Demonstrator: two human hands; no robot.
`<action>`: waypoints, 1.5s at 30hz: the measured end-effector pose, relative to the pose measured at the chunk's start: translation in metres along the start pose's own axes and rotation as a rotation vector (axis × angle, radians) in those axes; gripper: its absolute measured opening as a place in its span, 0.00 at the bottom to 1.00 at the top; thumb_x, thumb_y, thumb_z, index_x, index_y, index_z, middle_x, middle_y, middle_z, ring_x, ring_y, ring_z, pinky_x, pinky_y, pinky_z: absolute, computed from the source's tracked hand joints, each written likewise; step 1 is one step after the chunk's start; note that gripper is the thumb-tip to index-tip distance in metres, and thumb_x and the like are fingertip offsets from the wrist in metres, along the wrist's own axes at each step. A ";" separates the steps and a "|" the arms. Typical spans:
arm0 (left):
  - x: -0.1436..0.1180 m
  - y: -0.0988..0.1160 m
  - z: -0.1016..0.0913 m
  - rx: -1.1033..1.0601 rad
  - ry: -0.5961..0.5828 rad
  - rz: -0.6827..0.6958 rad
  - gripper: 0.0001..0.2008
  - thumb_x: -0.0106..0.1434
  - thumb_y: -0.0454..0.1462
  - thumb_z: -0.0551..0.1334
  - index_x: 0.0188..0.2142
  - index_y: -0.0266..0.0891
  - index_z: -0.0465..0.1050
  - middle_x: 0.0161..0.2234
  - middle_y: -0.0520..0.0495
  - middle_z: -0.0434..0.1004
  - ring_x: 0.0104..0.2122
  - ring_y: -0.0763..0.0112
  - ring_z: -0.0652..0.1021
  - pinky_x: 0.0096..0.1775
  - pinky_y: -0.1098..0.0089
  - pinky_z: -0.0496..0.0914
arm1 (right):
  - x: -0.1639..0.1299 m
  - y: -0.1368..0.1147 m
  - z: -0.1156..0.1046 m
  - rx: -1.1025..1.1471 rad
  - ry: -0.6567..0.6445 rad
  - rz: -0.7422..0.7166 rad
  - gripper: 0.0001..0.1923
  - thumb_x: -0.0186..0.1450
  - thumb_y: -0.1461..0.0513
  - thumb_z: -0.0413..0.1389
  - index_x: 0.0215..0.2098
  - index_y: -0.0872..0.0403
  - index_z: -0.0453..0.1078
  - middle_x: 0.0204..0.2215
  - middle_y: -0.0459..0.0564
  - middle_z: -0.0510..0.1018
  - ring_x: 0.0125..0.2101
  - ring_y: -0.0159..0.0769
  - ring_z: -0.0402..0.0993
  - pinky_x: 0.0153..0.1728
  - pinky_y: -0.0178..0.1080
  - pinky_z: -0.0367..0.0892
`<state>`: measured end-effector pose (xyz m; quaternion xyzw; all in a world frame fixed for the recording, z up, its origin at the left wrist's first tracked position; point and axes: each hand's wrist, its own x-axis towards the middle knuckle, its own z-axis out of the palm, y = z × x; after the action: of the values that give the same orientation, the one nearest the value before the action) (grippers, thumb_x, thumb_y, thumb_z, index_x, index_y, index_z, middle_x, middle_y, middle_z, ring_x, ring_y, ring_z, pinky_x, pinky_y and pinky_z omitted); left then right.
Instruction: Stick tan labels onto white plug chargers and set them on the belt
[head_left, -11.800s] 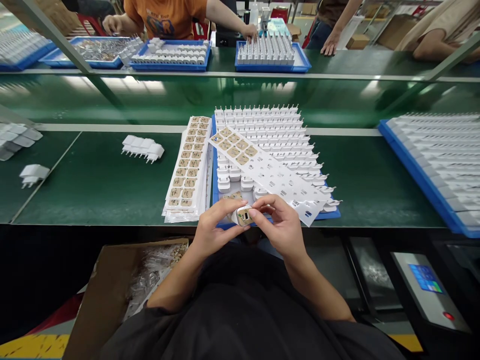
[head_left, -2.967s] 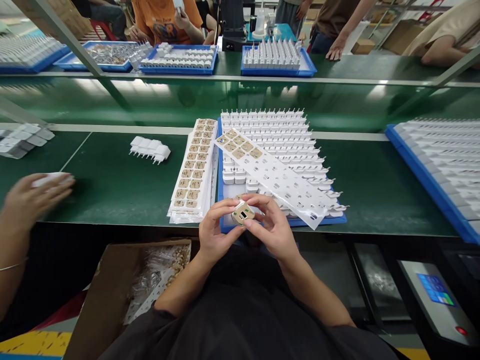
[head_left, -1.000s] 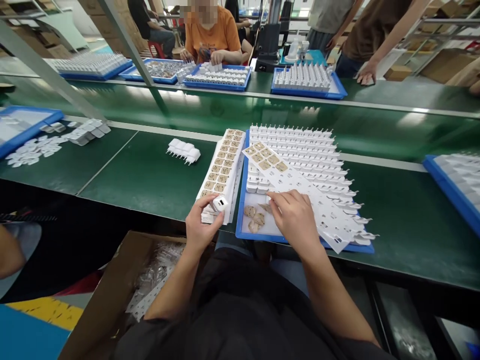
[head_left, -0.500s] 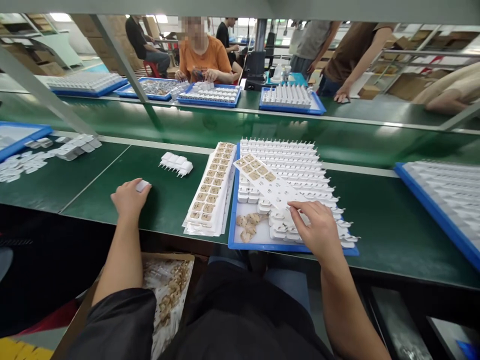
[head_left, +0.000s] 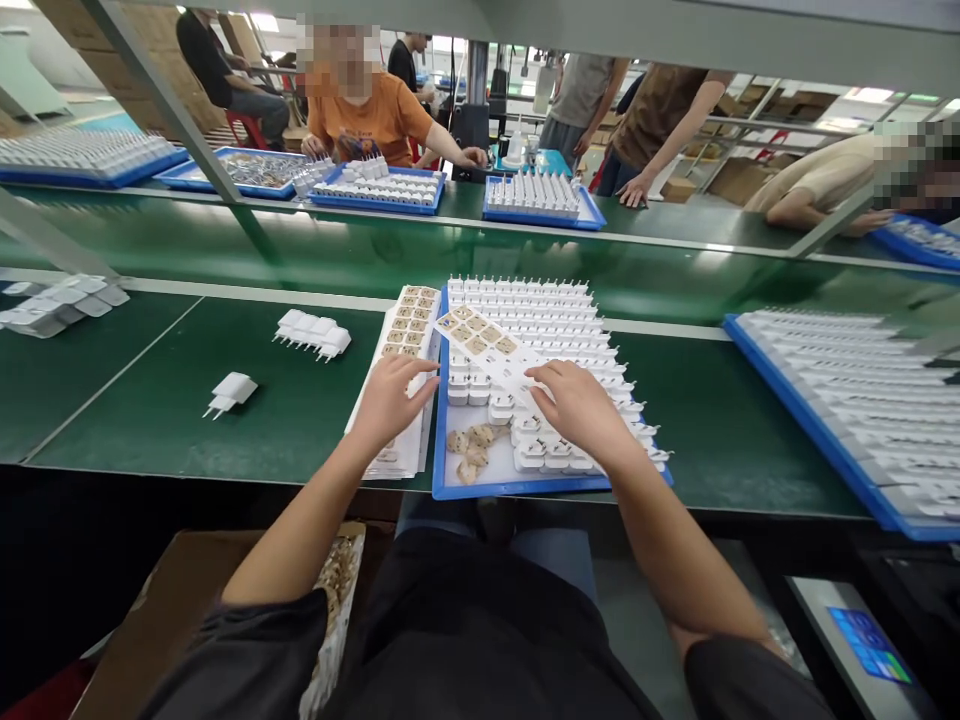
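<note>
My left hand (head_left: 394,398) is over a stack of tan-labelled sheets (head_left: 405,445), fingers apart and holding nothing. My right hand (head_left: 576,408) is at the near end of a loose label sheet (head_left: 480,335), thumb and fingers apart; whether it touches the sheet I cannot tell. That sheet lies slanted across rows of white plug adapters (head_left: 525,300) in a blue-rimmed tray (head_left: 517,488). Tan pieces (head_left: 472,445) lie loose in the tray's near left corner. Left of the stack are a single white plug adapter (head_left: 235,389) and a short row of adapters (head_left: 311,333).
Another blue tray of white parts (head_left: 810,410) stands at the right. White pieces (head_left: 67,300) sit at the far left. Below the bench is a cardboard box (head_left: 180,590). Across the bench, a person in orange (head_left: 367,115) sits behind more trays (head_left: 375,190).
My left hand has let go of the white adapter, now lying on the green bench, and moved right to the sheet stack. My right hand stays by the loose sheet. The view has shifted right.
</note>
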<state>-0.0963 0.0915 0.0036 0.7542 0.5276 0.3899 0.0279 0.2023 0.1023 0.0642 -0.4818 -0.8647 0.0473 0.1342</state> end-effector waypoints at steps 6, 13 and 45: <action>0.063 0.038 0.039 0.078 -0.161 0.080 0.12 0.69 0.39 0.59 0.47 0.41 0.79 0.49 0.43 0.82 0.53 0.54 0.75 0.56 0.55 0.67 | 0.053 0.014 -0.025 0.046 -0.248 0.012 0.14 0.71 0.64 0.53 0.51 0.55 0.77 0.46 0.55 0.83 0.43 0.45 0.79 0.43 0.42 0.69; 0.085 0.035 0.068 0.150 -0.326 0.042 0.17 0.70 0.40 0.58 0.55 0.42 0.76 0.60 0.42 0.75 0.60 0.53 0.72 0.61 0.52 0.64 | 0.106 0.025 0.012 0.052 -0.173 0.093 0.12 0.69 0.65 0.57 0.48 0.55 0.80 0.43 0.55 0.83 0.42 0.42 0.78 0.42 0.40 0.67; 0.004 0.064 0.055 0.240 -0.119 0.287 0.19 0.63 0.53 0.67 0.39 0.39 0.78 0.66 0.33 0.65 0.67 0.41 0.62 0.66 0.43 0.57 | -0.058 0.014 -0.029 0.779 0.380 0.089 0.02 0.70 0.61 0.58 0.38 0.49 0.71 0.37 0.48 0.78 0.39 0.38 0.76 0.40 0.40 0.69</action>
<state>-0.0123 0.0870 -0.0037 0.8412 0.4549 0.2791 -0.0869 0.2503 0.0594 0.0784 -0.4320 -0.7206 0.2863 0.4607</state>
